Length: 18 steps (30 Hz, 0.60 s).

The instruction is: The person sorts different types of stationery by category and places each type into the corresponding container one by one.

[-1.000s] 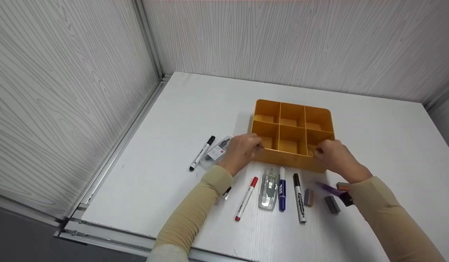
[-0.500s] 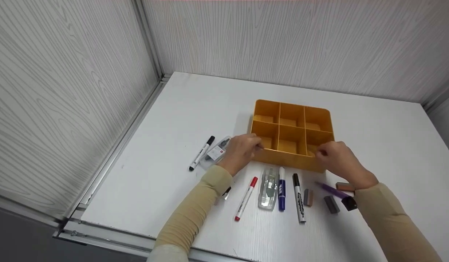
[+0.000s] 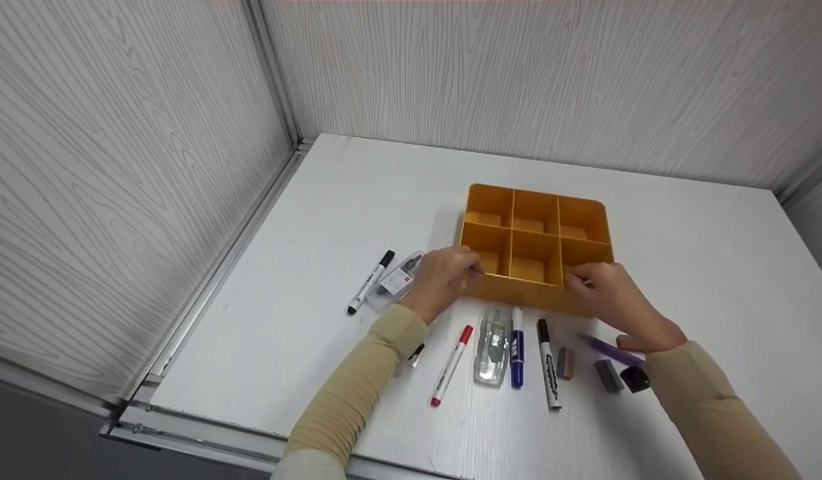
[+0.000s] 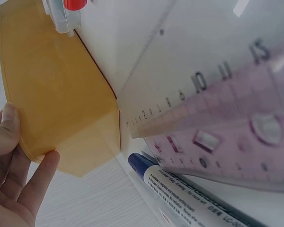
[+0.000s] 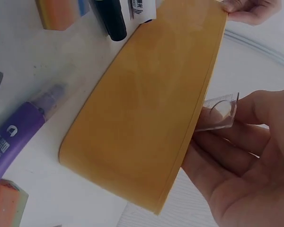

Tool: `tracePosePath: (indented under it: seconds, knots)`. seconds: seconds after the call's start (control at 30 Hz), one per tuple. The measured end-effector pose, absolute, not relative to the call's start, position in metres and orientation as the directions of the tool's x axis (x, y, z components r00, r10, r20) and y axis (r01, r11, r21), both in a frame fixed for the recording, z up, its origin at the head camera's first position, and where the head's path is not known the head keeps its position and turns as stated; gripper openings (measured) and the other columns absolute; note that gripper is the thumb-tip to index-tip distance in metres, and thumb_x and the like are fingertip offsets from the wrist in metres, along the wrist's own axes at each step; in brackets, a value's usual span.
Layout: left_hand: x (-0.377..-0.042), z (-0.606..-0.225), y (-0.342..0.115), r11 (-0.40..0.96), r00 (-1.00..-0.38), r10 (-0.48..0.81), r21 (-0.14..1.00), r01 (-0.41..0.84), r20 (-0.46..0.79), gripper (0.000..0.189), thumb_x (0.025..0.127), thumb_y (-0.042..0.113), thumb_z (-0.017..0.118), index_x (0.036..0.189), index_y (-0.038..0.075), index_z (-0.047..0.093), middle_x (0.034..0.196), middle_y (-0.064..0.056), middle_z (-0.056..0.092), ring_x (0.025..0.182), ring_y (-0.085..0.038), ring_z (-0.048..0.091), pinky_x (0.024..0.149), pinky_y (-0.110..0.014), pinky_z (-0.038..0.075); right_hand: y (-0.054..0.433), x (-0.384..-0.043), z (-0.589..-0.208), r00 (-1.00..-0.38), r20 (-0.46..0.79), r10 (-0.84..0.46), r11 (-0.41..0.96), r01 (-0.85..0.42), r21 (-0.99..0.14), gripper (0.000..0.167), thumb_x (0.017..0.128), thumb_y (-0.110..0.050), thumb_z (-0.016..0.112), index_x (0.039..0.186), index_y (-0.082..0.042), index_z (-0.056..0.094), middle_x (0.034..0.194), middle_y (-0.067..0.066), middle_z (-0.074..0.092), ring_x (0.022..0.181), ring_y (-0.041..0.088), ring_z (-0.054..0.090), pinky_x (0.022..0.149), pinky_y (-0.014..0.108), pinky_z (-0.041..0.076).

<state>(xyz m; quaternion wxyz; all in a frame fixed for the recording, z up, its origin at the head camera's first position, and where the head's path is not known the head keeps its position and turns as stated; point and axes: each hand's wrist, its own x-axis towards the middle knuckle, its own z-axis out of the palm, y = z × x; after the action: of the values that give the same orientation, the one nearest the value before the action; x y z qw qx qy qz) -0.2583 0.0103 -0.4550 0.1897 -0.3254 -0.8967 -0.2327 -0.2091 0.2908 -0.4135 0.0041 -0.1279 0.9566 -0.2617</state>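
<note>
My left hand (image 3: 447, 273) grips the front rim of an orange six-compartment organizer box (image 3: 527, 290) near its left corner. In the left wrist view, thumb and fingers lie on both sides of the box wall (image 4: 66, 90). My right hand (image 3: 611, 293) is at the front right compartment, fingers curled over the rim. The right wrist view shows it holding a small clear plastic ruler piece (image 5: 220, 113) with fine marks, partly behind the box wall. Just in front of the box lie a clear case (image 3: 493, 347), a blue marker (image 3: 517, 350) and a black-capped marker (image 3: 549, 367).
A red-capped marker (image 3: 452, 367), erasers (image 3: 608, 375) and a purple pen (image 3: 611, 350) lie nearer me. Left of the box are another marker (image 3: 371, 283) and a clear case (image 3: 394, 280). A pink clear ruler (image 4: 222, 127) shows beside a blue-capped marker (image 4: 180, 194).
My right hand has first drawn back slightly, then shifted left along the box's front rim. My left hand and the box stay in place.
</note>
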Motion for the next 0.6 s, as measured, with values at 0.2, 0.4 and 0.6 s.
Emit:
tracePosePath:
  seconds: [0.2, 0.4, 0.6]
  knots:
    - [-0.258, -0.458, 0.01, 0.676, -0.698, 0.486, 0.28, 0.681, 0.526, 0.005, 0.087, 0.012, 0.073, 0.086, 0.016, 0.076, 0.082, 0.004, 0.073, 0.077, -0.012, 0.07, 0.071, -0.024, 0.055, 0.301, -0.205, -0.411, -0.965, 0.064, -0.254, 0.794, -0.246, -0.556, 0.028, 0.103, -0.019, 0.048, 0.109, -0.003, 0.07, 0.098, 0.01, 0.071, 0.087, 0.021, 0.062, 0.073, 0.024, 0.051]
    - [-0.258, -0.458, 0.01, 0.68, -0.703, 0.485, 0.28, 0.677, 0.52, 0.007, 0.087, 0.01, 0.072, 0.086, 0.015, 0.076, 0.083, 0.004, 0.073, 0.078, -0.013, 0.07, 0.072, -0.025, 0.055, 0.318, -0.199, -0.408, -0.963, 0.177, -0.202, 0.773, -0.268, -0.575, 0.028, 0.103, -0.02, 0.049, 0.114, -0.002, 0.068, 0.113, 0.018, 0.07, 0.1, 0.031, 0.067, 0.078, 0.021, 0.055]
    - [-0.258, -0.457, 0.011, 0.685, -0.703, 0.484, 0.276, 0.675, 0.521, 0.008, 0.087, 0.01, 0.072, 0.087, 0.016, 0.076, 0.084, 0.005, 0.073, 0.079, -0.013, 0.07, 0.072, -0.025, 0.055, 0.34, -0.193, -0.405, -0.95, 0.284, -0.13, 0.791, -0.272, -0.548, 0.027, 0.103, -0.015, 0.048, 0.113, 0.001, 0.066, 0.114, 0.019, 0.069, 0.103, 0.03, 0.064, 0.077, -0.002, 0.041]
